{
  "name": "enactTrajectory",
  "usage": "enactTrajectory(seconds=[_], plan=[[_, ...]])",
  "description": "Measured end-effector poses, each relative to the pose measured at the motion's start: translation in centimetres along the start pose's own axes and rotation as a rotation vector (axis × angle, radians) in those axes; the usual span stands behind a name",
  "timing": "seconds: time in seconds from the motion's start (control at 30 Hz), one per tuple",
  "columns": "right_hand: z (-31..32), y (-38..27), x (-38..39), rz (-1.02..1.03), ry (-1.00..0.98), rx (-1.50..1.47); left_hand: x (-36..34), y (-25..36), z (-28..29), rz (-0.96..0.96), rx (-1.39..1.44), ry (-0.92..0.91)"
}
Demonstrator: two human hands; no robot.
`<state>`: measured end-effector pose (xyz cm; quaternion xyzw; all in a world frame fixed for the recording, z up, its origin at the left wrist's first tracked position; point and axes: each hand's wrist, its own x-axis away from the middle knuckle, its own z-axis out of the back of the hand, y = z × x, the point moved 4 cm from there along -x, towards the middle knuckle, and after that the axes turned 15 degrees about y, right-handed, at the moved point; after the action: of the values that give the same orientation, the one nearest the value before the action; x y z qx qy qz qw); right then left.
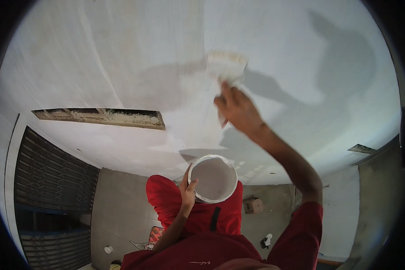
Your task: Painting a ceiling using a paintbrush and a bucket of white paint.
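My right hand (236, 108) grips the handle of a wide, flat paintbrush (227, 65), its pale bristles against the white wall (274, 40). The brush is a little smeared by motion. Down at my lap, my left hand (189, 186) is wrapped round the side of a round white bucket (234, 170), thumb over the rim. Pale paint (213, 177) shows inside the bucket. Left of the brush the wall looks streaked and duller; to its right it is more evenly white.
A long rough slot (99, 118) is cut into the wall at the left, and a smaller gap (361, 148) lies at the right. Dark folding grille gates (54, 171) stand at the far left. Below, a cardboard box (254, 205) and a small white cup (108, 249) are on the floor.
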<state>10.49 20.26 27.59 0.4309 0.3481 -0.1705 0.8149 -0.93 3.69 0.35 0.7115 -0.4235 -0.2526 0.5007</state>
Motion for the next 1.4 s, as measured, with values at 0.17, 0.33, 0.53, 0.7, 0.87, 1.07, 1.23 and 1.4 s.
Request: enactTrajectory(seconds=[0.17, 0.33, 0.53, 0.7, 0.87, 1.07, 1.23, 1.4], plan=[[-1.8, -4.2, 5.5, -0.102, -0.252, -0.384, 0.1, -0.3, 0.2, 0.010, 0.073, -0.006], [1.2, 3.2, 0.7, -0.333, -0.096, -0.494, 0.1, -0.3, 0.3, 0.022, 0.079, -0.002], [9.9, 8.4, -7.7, -0.203, 0.308, -0.123, 0.1, -0.2, 0.2, 0.033, 0.096, 0.009], [7.0, 8.3, -5.5, -0.291, 0.242, -0.167, -0.1, 0.0, 0.4, 0.009, 0.086, -0.003], [0.4, -0.6, 5.7, -0.148, -0.150, -0.260, 0.1, 0.2, 0.1, 0.030, 0.050, -0.004], [0.2, 2.4, 6.8, -0.353, -0.323, -0.431, 0.2, -0.3, -0.2, 0.032, 0.044, 0.001], [7.1, 9.0, -3.3, -0.190, 0.057, -0.190, 0.3, 0.4, -0.4, 0.045, 0.068, 0.028], [11.5, 9.6, -7.6, -0.159, 0.165, -0.118, 0.2, 0.8, -0.6, 0.032, 0.078, 0.017]])
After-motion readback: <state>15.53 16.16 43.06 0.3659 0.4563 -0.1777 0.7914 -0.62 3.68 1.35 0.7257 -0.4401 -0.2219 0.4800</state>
